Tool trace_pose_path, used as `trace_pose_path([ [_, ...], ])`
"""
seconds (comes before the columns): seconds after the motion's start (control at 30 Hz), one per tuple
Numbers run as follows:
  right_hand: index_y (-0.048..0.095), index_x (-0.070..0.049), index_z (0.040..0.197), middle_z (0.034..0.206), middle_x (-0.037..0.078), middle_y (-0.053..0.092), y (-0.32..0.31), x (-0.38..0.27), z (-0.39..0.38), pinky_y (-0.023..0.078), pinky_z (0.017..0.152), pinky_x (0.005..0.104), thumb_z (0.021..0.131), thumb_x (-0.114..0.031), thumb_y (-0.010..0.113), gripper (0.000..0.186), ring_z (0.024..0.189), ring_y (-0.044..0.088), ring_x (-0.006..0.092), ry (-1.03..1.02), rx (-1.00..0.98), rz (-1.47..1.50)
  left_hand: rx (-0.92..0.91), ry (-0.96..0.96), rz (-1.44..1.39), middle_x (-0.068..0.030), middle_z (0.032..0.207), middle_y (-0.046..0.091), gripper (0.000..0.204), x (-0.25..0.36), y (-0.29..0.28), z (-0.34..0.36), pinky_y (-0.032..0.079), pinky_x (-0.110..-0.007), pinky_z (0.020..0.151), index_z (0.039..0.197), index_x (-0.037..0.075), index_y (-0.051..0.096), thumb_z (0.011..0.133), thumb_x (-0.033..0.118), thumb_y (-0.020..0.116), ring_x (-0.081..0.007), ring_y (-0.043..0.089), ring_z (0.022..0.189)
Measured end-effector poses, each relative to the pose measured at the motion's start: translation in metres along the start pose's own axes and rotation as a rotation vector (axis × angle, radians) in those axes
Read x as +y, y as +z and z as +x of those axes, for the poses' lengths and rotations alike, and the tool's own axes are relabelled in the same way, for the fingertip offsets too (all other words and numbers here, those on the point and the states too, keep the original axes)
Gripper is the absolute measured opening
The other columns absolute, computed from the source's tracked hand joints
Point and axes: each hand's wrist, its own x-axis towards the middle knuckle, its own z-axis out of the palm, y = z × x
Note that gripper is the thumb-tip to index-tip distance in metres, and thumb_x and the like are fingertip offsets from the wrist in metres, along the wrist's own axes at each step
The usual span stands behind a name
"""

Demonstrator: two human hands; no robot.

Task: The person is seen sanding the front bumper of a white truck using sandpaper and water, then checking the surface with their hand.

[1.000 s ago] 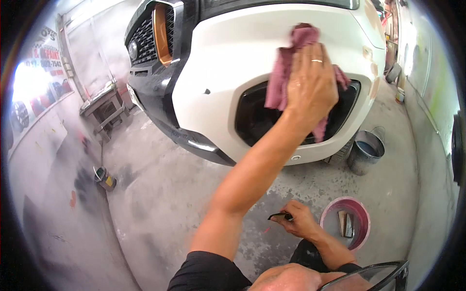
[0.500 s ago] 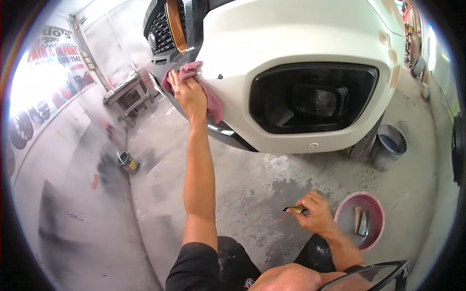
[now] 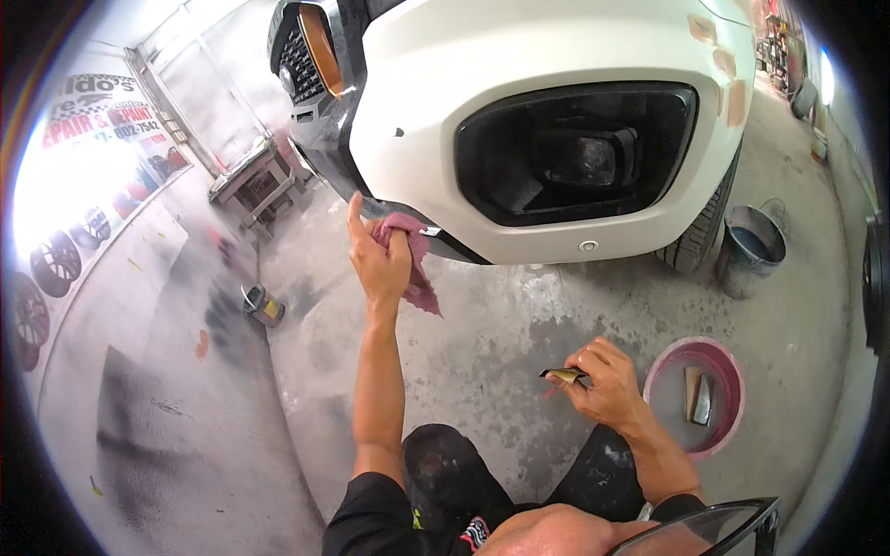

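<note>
Below the lower edge of the white car bumper (image 3: 408,176), my left hand (image 3: 378,271) grips a crumpled pink cloth (image 3: 423,278), its index finger pointing up beside the black trim (image 3: 343,157). One corner of the cloth hangs loose. Over my knee, my right hand (image 3: 607,380) pinches a small folded piece of sandpaper (image 3: 565,374), dark on one face and yellowish on the other. It is held apart from the car. The black headlight recess (image 3: 519,153) lies above and between my hands.
A pink basin (image 3: 739,408) holding water and two blocks stands at my right. Behind it, by the tire (image 3: 691,246), is a grey bucket (image 3: 756,250). At left are a small can (image 3: 263,306), a workbench (image 3: 250,181) and a wall. The concrete floor (image 3: 501,324) has wet patches.
My left hand has moved down with the cloth, off the bumper's front corner to its lower edge. My right hand stays nearly still with the sandpaper. The view has shifted slightly.
</note>
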Motion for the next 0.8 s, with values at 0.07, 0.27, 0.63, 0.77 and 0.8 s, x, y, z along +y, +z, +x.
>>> trace_pose_path([
  [0.07, 0.064, -0.004, 0.076, 0.071, 0.007, 0.059, 0.001, 0.004, 0.0, 0.043, 0.052, 0.0329, 0.07, -0.016, 0.088, 0.028, 0.061, 0.054, 0.0206, 0.007, 0.006, -0.01, -0.065, -0.003, 0.011, -0.0141, 0.076, 0.068, 0.078, 0.024, -0.002, 0.011, 0.052, -0.034, 0.073, 0.15, -0.007, 0.022, 0.08, 0.004, 0.054, -0.0261, 0.068, 0.071],
  [0.27, 0.065, -0.005, 0.075, 0.071, 0.007, 0.06, 0.0, 0.014, -0.004, 0.045, 0.053, 0.0331, 0.07, -0.018, 0.088, 0.027, 0.063, 0.057, 0.0224, 0.002, 0.049, -0.067, -0.337, 0.016, 0.192, -0.0198, 0.077, 0.069, 0.091, 0.061, 0.001, 0.047, 0.052, -0.041, 0.074, 0.152, -0.008, 0.006, 0.08, 0.011, 0.057, -0.0337, 0.069, 0.072],
  [0.63, 0.067, -0.005, 0.083, 0.079, 0.011, 0.065, -0.02, 0.018, -0.008, 0.051, 0.066, 0.0381, 0.078, -0.021, 0.08, 0.021, 0.075, 0.064, 0.0294, 0.212, 0.101, 0.021, -0.353, 0.04, 0.066, -0.0117, 0.079, 0.074, 0.092, 0.08, 0.023, 0.033, 0.055, -0.036, 0.076, 0.155, -0.001, 0.004, 0.079, 0.007, 0.055, -0.0279, 0.073, 0.072],
  [0.77, 0.068, -0.003, 0.086, 0.082, 0.014, 0.066, -0.049, 0.04, -0.022, 0.051, 0.068, 0.0397, 0.079, -0.023, 0.079, 0.024, 0.077, 0.064, 0.0327, 0.452, 0.213, -0.014, -0.318, 0.031, 0.02, -0.0102, 0.075, 0.072, 0.09, 0.069, 0.02, 0.035, 0.055, -0.032, 0.072, 0.156, 0.005, 0.013, 0.078, 0.005, 0.056, -0.0225, 0.071, 0.066],
  [0.8, 0.068, -0.003, 0.088, 0.084, 0.015, 0.067, -0.055, 0.055, -0.033, 0.051, 0.07, 0.0403, 0.079, -0.024, 0.079, 0.025, 0.078, 0.065, 0.0346, 0.482, 0.262, -0.119, -0.344, 0.029, 0.011, -0.0099, 0.074, 0.072, 0.088, 0.072, 0.014, 0.036, 0.054, -0.031, 0.071, 0.156, 0.006, 0.016, 0.078, 0.005, 0.056, -0.0211, 0.069, 0.063],
])
